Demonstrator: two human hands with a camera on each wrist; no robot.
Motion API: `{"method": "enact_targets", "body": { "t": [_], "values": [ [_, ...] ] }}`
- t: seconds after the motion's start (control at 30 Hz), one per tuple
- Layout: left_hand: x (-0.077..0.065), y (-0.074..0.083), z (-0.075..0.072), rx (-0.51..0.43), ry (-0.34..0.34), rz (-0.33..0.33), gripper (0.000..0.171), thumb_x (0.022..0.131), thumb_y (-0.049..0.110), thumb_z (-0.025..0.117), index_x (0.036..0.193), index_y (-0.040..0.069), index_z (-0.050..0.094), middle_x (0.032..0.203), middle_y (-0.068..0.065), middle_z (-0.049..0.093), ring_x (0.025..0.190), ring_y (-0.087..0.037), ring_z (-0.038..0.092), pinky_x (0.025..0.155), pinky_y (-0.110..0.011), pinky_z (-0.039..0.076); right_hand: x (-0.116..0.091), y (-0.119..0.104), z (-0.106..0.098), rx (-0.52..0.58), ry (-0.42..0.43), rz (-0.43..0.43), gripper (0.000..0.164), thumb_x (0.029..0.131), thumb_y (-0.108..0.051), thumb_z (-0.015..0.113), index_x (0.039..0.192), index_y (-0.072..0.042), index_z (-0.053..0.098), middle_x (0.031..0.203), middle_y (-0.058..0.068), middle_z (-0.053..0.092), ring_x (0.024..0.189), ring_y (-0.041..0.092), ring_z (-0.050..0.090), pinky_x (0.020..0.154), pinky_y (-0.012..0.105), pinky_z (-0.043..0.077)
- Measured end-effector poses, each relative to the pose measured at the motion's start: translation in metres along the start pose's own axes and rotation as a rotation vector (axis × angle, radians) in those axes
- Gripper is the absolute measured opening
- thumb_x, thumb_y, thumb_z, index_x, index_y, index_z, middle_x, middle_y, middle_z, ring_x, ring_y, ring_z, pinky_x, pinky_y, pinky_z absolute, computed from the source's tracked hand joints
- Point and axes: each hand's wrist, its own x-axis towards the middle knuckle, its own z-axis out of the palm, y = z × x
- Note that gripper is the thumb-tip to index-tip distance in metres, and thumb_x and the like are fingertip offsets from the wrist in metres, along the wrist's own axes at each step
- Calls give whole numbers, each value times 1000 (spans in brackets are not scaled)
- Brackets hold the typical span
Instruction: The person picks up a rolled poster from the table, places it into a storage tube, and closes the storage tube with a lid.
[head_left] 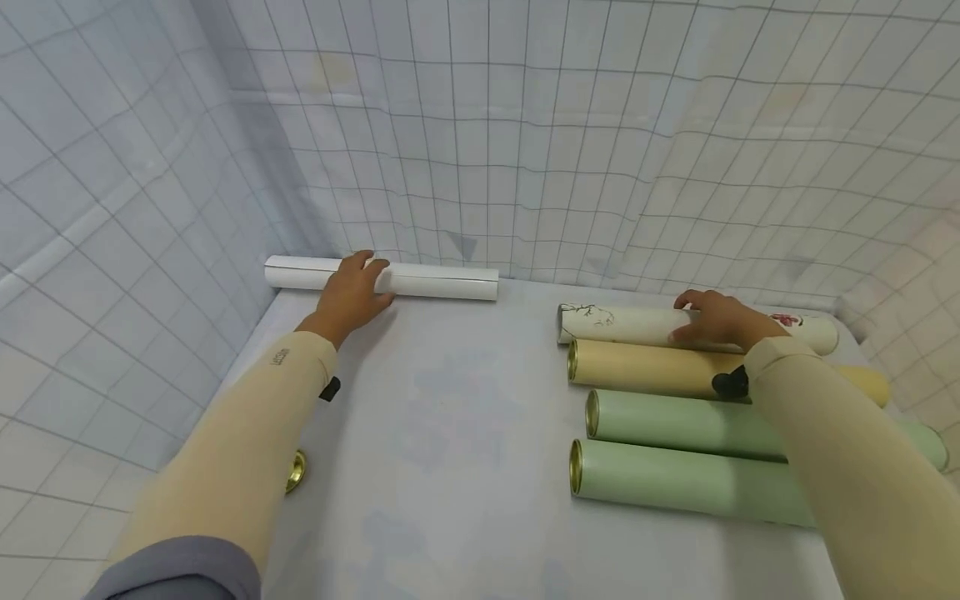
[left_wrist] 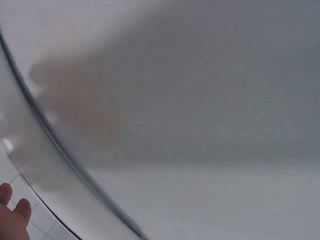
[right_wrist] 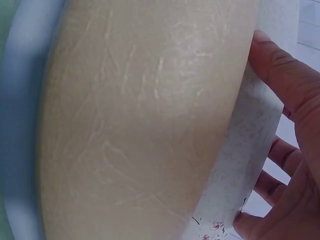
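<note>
In the head view a white paper roll lies along the back left edge of the table. My left hand is over it, fingers loosely spread toward its far side and thumb by its near side. The left wrist view has the roll's white surface up close, with fingertips in the lower left corner. At the right, my right hand holds a white cardboard tube printed with branches and red blossoms. Its thumb presses one side and the fingers lie along the other.
Directly before the printed tube lies a yellow tube, then a green tube and another green tube, with gold-rimmed ends. A gold lid sits by the left forearm. Grid-patterned sheets hang around the table.
</note>
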Motion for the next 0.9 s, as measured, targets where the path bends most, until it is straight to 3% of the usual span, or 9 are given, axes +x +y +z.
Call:
{"method": "enact_targets", "body": {
  "t": [0.13, 0.23, 0.47, 0.73, 0.9],
  "values": [
    [8, 9, 1, 56, -143, 7, 66, 96, 26, 65, 151, 4, 36, 157, -28, 21, 144, -46, 20, 114, -62, 23, 1, -1, 0, 14, -12, 0, 66, 91, -38, 72, 137, 1, 44, 137, 38, 42, 122, 56, 42, 93, 68, 40],
    [11, 9, 5, 104, -196, 12, 67, 97, 28, 63, 153, 6, 33, 158, -28, 20, 144, -48, 18, 113, -63, 21, 2, -1, 2, 23, -13, 0, 66, 91, -38, 72, 138, 0, 44, 138, 38, 42, 123, 57, 42, 94, 69, 39],
    [12, 5, 14, 142, -167, 31, 62, 98, 29, 64, 150, 8, 38, 150, -26, 34, 140, -47, 26, 110, -64, 27, 1, -1, 3, 24, -3, 6, 66, 91, -38, 72, 137, 1, 45, 137, 38, 42, 121, 56, 44, 93, 67, 40],
    [20, 15, 15, 77, -141, -24, 51, 101, 25, 61, 146, 8, 44, 146, -23, 39, 139, -46, 29, 113, -68, 14, -2, -3, 0, 18, 1, 13, 67, 92, -38, 72, 138, 2, 43, 138, 39, 41, 120, 57, 44, 93, 67, 40],
    [23, 20, 20, 66, -150, -58, 56, 102, 30, 58, 147, 3, 40, 151, -21, 38, 143, -43, 24, 114, -66, 11, 1, -1, 0, 29, -10, 18, 68, 92, -39, 71, 139, 1, 43, 139, 39, 39, 123, 57, 41, 95, 68, 39]
  ]
}}
